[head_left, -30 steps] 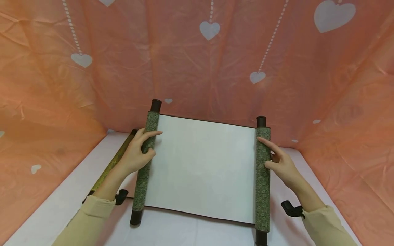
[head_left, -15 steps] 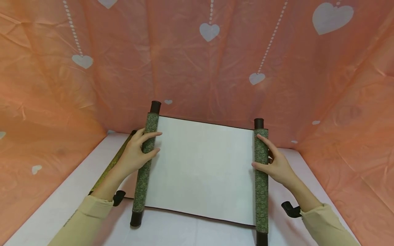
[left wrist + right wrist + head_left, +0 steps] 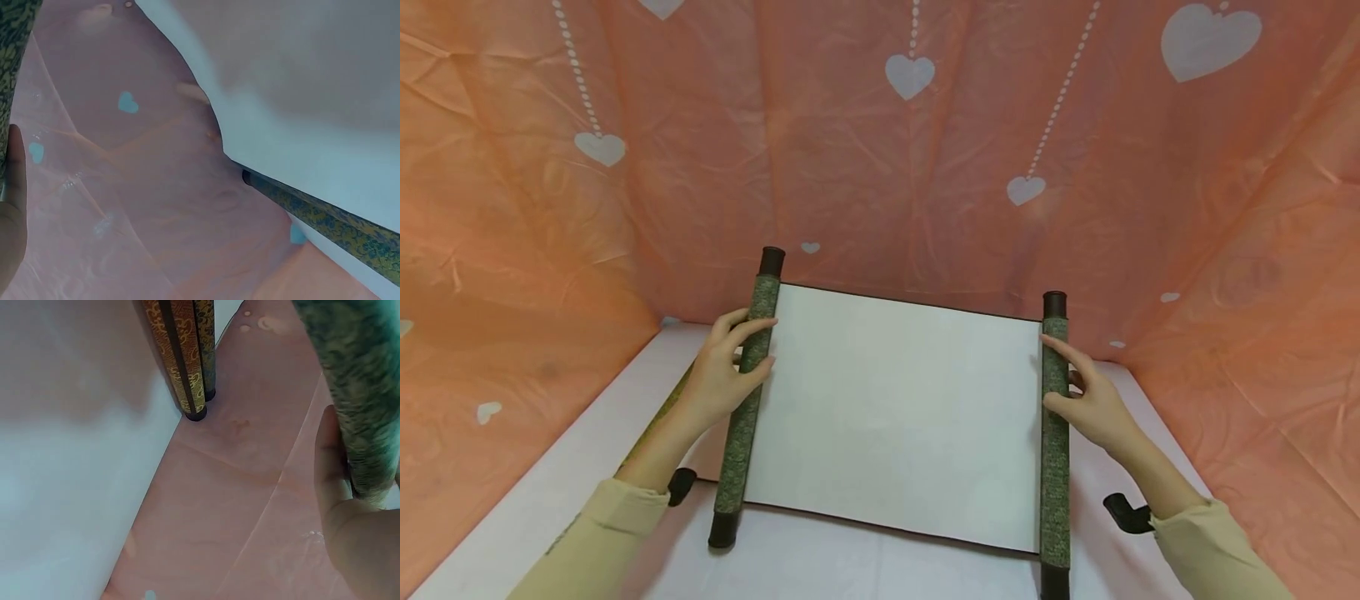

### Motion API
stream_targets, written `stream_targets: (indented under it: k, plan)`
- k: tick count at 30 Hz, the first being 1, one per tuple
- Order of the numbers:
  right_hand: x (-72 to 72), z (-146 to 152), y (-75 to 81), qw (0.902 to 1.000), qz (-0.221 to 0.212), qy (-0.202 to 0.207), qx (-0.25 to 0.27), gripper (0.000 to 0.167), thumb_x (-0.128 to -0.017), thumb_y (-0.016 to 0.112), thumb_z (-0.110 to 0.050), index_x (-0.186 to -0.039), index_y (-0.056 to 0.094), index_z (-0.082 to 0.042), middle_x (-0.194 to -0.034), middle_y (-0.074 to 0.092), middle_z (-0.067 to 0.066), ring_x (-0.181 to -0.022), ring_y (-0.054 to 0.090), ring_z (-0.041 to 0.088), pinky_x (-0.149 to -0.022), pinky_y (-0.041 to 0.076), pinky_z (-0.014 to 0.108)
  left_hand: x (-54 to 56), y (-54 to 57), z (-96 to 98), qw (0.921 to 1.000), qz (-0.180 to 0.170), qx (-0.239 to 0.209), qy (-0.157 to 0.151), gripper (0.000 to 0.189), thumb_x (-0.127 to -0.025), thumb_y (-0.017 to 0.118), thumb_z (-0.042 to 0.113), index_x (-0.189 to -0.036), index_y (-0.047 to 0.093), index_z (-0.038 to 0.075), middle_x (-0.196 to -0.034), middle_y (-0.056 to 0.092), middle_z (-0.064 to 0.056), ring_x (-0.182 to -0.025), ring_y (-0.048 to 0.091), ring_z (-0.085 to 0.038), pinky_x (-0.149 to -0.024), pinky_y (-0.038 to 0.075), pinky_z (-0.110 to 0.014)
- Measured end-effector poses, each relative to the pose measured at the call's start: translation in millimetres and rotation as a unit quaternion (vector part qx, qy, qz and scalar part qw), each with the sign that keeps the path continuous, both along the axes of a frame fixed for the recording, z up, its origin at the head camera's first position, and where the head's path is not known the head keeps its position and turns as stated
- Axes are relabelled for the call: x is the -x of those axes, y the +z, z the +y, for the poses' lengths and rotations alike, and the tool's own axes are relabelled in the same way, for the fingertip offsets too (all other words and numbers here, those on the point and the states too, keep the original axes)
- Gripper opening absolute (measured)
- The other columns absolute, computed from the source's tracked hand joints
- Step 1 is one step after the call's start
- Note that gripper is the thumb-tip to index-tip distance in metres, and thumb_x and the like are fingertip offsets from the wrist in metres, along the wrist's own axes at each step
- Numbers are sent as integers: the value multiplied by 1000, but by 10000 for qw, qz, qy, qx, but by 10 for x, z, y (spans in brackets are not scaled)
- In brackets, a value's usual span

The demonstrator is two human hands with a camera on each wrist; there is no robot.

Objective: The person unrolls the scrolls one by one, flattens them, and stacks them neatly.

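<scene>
In the head view a scroll with a blank white sheet and dark border lines is spread between two green patterned rollers with black end caps. My left hand grips the left roller, index finger and thumb tips over its inner edge. The right roller is in my right hand, with index finger and thumb on its near face and the other fingers behind. The right wrist view has the green roller close up in that hand. The left hand's other fingers are partly hidden behind its roller.
A yellow-green patterned rod lies left, partly under my left forearm, with a pinkish panel beside it. Two patterned rods, one brown-gold, appear in the right wrist view. A white table lies below; pink heart-print cloth surrounds it.
Over the last half second the right hand and roller have moved right and the left ones slightly left. The white sheet between them shows wider. My right thumb has drawn back across the roller.
</scene>
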State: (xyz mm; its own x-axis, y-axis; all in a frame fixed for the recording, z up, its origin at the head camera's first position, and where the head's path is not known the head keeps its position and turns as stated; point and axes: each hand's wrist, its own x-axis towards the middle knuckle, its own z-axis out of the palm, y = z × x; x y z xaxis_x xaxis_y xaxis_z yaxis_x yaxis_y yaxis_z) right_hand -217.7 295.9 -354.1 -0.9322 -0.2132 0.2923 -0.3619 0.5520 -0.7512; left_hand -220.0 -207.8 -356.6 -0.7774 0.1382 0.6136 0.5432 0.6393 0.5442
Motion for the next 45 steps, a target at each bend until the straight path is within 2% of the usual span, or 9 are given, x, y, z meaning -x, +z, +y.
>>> stream_targets:
  k: [6,10,13,24,31,38,41,43,45]
  plan:
    - [8,9,-28,9994,-57,-156,300,95,-90,56,10,-168,20,-29,-171,15,18,-142,29,43,-88,36,39,37,-33,-16,9998,164,5,66,56,-92,75,-2,-145,59,7,-151,44,-27,-124,53,-51,-85,53,-62]
    - [31,-25,-69,9991,-18,-162,388,95,-95,67,3,-169,17,-30,-164,27,24,-135,45,39,-88,43,24,68,-79,-14,9996,251,16,116,63,-90,77,-3,-148,55,8,-150,44,-26,-117,55,-48,-85,52,-59]
    - [47,-51,-93,9990,28,-94,440,101,-92,78,-5,-169,16,-28,-156,35,25,-117,61,19,-80,52,20,72,-102,-5,9993,339,11,144,64,-89,79,-2,-148,55,7,-151,42,-28,-115,56,-48,-82,52,-58]
    - [38,41,-95,9992,90,-300,243,100,-94,76,-8,-169,15,-33,-155,36,28,-109,55,10,-79,50,16,55,-84,-69,9998,47,-124,144,64,-92,74,-3,-151,53,10,-152,42,-25,-115,58,-55,-78,55,-60]
    - [2,83,-58,9988,-60,-256,405,94,-95,60,3,-169,14,-32,-165,24,28,-133,44,44,-77,43,17,35,-71,-154,9988,-439,-235,-1,59,-99,56,-1,-156,48,13,-156,36,-27,-138,40,-56,-87,46,-62]
    - [-9,106,-63,9972,-249,-319,636,82,-96,49,5,-167,25,-27,-172,12,18,-83,41,30,-67,36,34,29,-52,-191,9970,-722,-272,-1,59,-101,50,0,-157,47,15,-158,30,-29,-141,33,-58,-79,39,-58]
    - [0,113,-87,9985,-111,-257,469,81,-99,61,-2,-168,24,-24,-172,12,19,-116,54,39,-81,48,39,33,-62,-193,9981,-590,-160,53,58,-100,63,3,-156,49,13,-156,31,-31,-140,34,-60,-91,41,-70]
    - [14,111,-110,9992,47,-219,336,87,-97,72,-7,-168,24,-22,-171,15,23,-133,45,50,-99,48,57,37,-70,-193,9986,-516,-76,117,63,-96,73,5,-155,50,13,-155,32,-32,-140,34,-60,-97,38,-76]
    - [24,111,-125,9995,180,-208,178,95,-92,80,-11,-168,24,-22,-169,17,26,-153,15,53,-111,29,73,37,-72,-193,9988,-459,-25,188,68,-92,79,6,-154,51,13,-154,33,-32,-139,35,-60,-98,38,-78]
